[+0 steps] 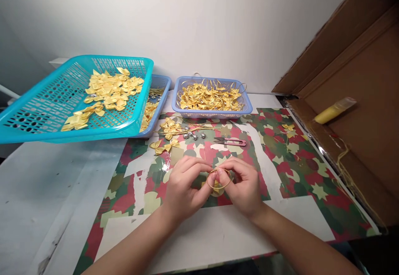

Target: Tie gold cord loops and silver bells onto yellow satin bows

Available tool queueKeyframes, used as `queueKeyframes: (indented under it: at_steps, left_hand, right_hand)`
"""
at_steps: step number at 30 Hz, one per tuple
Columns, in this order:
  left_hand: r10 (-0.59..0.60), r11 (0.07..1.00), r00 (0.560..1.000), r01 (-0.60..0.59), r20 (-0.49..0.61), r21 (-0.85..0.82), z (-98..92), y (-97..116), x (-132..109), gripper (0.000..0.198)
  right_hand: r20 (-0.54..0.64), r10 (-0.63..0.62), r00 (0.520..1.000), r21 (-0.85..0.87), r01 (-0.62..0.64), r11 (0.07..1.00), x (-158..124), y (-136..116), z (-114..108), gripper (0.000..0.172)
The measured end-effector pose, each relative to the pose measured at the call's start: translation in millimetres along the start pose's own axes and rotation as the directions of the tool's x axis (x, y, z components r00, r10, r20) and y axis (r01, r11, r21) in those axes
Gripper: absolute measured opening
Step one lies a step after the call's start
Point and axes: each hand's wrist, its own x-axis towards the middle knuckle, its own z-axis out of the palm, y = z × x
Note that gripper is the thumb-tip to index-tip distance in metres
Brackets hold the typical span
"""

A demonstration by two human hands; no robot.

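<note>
My left hand (pixel 190 183) and my right hand (pixel 243 185) meet over the near part of the patterned sheet, thumbs and fingertips close together. Both pinch a thin gold cord (pixel 220 189) bent into a loop. Below the loop a bit of yellow ribbon shows, partly hidden by my fingers. Beyond my hands lie yellow ribbon bows (pixel 165 145), small silver bells (pixel 195 136) and straight lengths of gold cord (pixel 187 131). Pink-handled thread snips (pixel 230 141) rest just past my right hand.
A turquoise basket (pixel 134 127) of yellow bows stands at left, overlapping a blue basket (pixel 165 96). Another blue basket (pixel 215 114) holds bows with gold loops. At right, a cardboard wall (pixel 358 71) bears a yellow tube (pixel 333 112). One loose bow (pixel 288 128) lies near it.
</note>
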Motion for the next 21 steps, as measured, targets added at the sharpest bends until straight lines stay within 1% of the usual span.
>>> queueKeyframes:
  at_steps: [4, 8, 13, 21]
  left_hand:
    - [-0.008, 1.000, 1.000, 0.008, -0.006, -0.022, 0.0, 0.0, 1.4, 0.008]
    - [0.004, 1.000, 1.000, -0.005, -0.021, -0.029, -0.4, -0.5, 1.2, 0.010]
    - [0.021, 0.999, 0.999, -0.022, -0.038, -0.027, -0.7, -0.1, 0.7, 0.010]
    - [0.024, 0.999, 0.999, -0.025, -0.034, -0.031, -1.1, 0.5, 1.3, 0.010]
  right_hand:
    - [-0.020, -0.105, 0.994, -0.049, 0.103, 0.993, 0.1, -0.9, 1.1, 0.011]
    - [-0.037, -0.158, 0.987, -0.071, 0.155, 0.985, -0.3, -0.5, 0.1, 0.010]
    - [-0.049, -0.169, 0.984, -0.069, 0.165, 0.984, 0.3, 0.7, -0.7, 0.010]
    - [-0.060, -0.163, 0.985, -0.057, 0.160, 0.985, -0.2, -1.2, -0.9, 0.009]
